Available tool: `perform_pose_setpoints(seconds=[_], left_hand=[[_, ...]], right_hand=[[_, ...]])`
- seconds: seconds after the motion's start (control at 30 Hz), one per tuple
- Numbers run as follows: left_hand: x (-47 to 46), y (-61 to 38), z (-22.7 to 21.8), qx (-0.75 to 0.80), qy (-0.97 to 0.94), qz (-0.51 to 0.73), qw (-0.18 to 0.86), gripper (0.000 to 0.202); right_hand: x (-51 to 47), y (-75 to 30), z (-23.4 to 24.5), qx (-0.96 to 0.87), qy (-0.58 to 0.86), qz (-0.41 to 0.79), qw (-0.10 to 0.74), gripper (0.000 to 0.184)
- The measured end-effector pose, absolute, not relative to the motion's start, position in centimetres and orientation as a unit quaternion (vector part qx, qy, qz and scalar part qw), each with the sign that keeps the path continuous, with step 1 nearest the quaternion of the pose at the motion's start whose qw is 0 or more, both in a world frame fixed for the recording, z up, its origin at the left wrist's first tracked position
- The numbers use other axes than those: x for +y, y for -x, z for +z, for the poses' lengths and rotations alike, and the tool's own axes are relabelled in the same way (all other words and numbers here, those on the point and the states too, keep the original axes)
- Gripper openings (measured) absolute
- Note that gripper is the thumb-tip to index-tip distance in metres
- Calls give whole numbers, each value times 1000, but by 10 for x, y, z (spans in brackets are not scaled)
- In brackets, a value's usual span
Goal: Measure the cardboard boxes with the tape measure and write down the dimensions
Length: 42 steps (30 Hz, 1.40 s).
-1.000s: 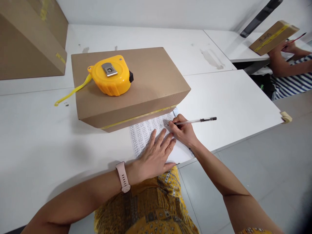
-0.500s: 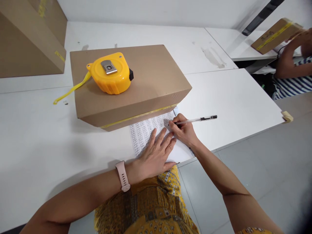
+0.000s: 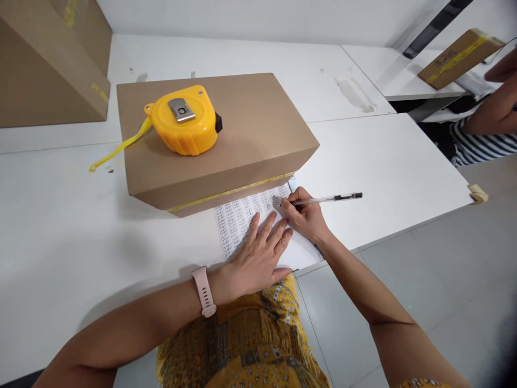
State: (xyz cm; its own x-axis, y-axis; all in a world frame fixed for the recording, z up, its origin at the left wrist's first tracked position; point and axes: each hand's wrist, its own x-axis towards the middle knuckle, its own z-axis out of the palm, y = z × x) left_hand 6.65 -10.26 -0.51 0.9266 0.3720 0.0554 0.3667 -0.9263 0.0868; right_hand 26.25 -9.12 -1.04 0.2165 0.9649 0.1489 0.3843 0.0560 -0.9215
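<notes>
My left hand [image 3: 260,256] lies flat with its fingers spread on a sheet of paper [image 3: 234,226] covered in columns of small handwriting. Closed around a clear pen [image 3: 329,199] with a black end, my right hand [image 3: 307,215] rests on the paper's right side. The pen's tip is at the written columns, largely hidden by my fingers. Just beyond the paper stands a brown cardboard box [image 3: 242,118] with yellow tape along its front, covering the sheet's far part. On top of the box sits a yellow tape measure [image 3: 183,121] with a metal clip and a yellow strap.
A larger cardboard box [image 3: 52,70] stands at the left back of the white table [image 3: 72,215]. At the right, a co-worker in a striped top [image 3: 484,141] is beside another taped box [image 3: 456,58]. The table's front edge runs past my right forearm.
My right hand and the pen have shifted very slightly to the right; the left hand stays put. The co-worker's arm at the right has moved lower.
</notes>
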Motion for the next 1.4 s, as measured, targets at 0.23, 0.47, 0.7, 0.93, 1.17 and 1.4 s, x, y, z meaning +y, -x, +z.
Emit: perform_pose_setpoints(seconds=[0.23, 0.47, 0.7, 0.93, 1.17, 1.4], left_hand=[[-102, -67, -4, 183, -982, 33, 41, 83], [-102, -67, -4, 185, -981, 29, 44, 83], [-102, -67, -2, 183, -982, 29, 42, 81], [-101, -67, -3, 184, -982, 25, 43, 83], [-102, -67, -3, 184, -982, 27, 45, 83], [-102, -67, -2, 183, -982, 22, 46, 82]], right_hand=[[-92, -263, -10, -543, 619, 310, 475, 34], [-92, -264, -14, -540, 628, 292, 478, 34], [-92, -264, -13, -543, 620, 301, 479, 32], [-91, -263, -12, -535, 634, 284, 480, 33], [-91, -263, -11, -534, 632, 287, 483, 31], [-92, -264, -12, -534, 635, 283, 481, 30]])
